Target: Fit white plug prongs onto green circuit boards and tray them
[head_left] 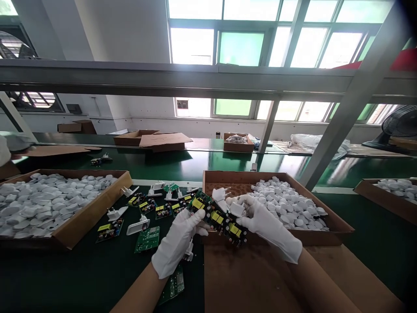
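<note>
My left hand, in a white glove, is closed on one end of a circuit board with yellow transformers and black components. The board is held up in front of the middle cardboard box. My right hand, also gloved, has its fingers closed around a white plug piece at the board's upper edge. Another white plug piece with metal prongs sticks up beside it. Wires between the pieces and the board are too small to make out. Under and beside my left hand lie several more boards with white plug pieces.
Cardboard boxes full of small white plastic pieces stand at the left, the middle and the far right. A green board lies on the dark worktop. A slanted metal post rises behind the middle box; a fan stands farther back.
</note>
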{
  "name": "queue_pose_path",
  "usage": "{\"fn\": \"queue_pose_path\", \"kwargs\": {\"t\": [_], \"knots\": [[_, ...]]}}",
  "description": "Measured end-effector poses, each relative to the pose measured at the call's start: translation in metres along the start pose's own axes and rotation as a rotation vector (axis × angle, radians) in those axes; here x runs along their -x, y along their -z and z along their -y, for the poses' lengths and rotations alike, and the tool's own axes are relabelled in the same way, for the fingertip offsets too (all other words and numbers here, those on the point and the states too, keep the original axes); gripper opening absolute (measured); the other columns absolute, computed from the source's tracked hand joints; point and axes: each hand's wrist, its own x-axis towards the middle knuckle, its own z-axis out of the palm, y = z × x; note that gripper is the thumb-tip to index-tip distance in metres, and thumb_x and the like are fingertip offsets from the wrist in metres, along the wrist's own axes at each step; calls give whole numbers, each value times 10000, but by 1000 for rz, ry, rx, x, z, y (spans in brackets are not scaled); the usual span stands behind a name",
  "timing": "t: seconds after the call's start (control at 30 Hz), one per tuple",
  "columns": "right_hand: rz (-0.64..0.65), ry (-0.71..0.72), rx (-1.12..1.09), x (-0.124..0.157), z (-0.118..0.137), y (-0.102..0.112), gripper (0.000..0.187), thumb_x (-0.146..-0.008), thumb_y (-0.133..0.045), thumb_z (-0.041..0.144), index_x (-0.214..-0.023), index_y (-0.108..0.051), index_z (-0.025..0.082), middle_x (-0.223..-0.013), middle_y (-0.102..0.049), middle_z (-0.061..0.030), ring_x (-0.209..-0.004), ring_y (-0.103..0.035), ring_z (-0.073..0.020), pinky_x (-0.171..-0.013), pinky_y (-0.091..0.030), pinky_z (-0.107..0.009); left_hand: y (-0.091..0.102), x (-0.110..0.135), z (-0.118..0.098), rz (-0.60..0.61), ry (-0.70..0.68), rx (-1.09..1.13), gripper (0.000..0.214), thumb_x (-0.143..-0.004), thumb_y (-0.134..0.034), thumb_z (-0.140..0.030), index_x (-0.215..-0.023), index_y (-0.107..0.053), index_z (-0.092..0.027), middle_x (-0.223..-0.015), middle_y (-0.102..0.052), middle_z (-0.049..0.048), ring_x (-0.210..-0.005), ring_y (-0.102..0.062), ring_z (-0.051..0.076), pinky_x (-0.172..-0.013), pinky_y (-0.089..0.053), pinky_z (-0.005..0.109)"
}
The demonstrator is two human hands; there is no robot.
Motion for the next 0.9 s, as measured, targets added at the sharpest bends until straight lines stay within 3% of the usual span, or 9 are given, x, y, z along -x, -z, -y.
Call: {"fn": "queue_pose_path", "kwargs": {"t": [0.13,0.23,0.3,0.4,0.53,0.67,0.9], "knots": [[-3,-24,-36,-2,-7,1,246,-556,-601,114,-761,-497,202,-637,-559,44,-572,-536,-113,-498,-429,-216,1,-1,1,16,-11,1,319,-562,-725,-331,-722,-536,-130,-626,-559,12,-520,-545,145,-451,-460,226],[-104,26,-127,-3,-10,0,421,-540,-649,172,-932,-504,222,-916,-589,-30,-875,-548,-173,-717,-450,-293,3,-2,2,22,-11,-16,312,-577,-713,-344,-711,-529,-130,-600,-552,11,-518,-546,147,-445,-454,220],[-224,57,-168,-3,-7,0,553,-558,-661,245,-1071,-454,239,-1162,-480,-71,-1096,-420,-192,-870,-378,-333,4,-2,2,36,-15,-43,307,-600,-695,-357,-729,-537,-127,-606,-565,20,-528,-553,149,-452,-454,216],[-348,83,-142,-4,9,-5,545,-624,-610,365,-1120,-430,229,-1206,-444,-89,-1131,-384,-209,-865,-387,-347,4,-1,3,33,-18,-75,316,-613,-680,-377,-740,-533,-128,-608,-581,23,-533,-562,149,-466,-456,214],[-216,33,117,-5,40,-19,435,-702,-514,435,-1074,-489,212,-965,-595,-61,-916,-536,-209,-797,-418,-357,2,2,4,21,-41,-95,340,-594,-691,-380,-751,-528,-126,-559,-569,7,-530,-567,164,-501,-474,247],[-106,-5,318,-4,59,-31,313,-746,-462,431,-928,-569,201,-804,-633,-28,-789,-566,-193,-775,-407,-344,2,4,5,35,-50,-67,389,-590,-688,-390,-826,-543,-115,-566,-565,-1,-544,-572,174,-520,-489,273],[-3,-130,-216,-9,50,-23,348,-727,-527,367,-1041,-543,218,-1044,-589,-54,-909,-548,-192,-722,-429,-286,-1,7,3,94,-65,-49,341,-593,-689,-360,-800,-578,-113,-603,-581,4,-542,-564,142,-497,-481,219]]}}
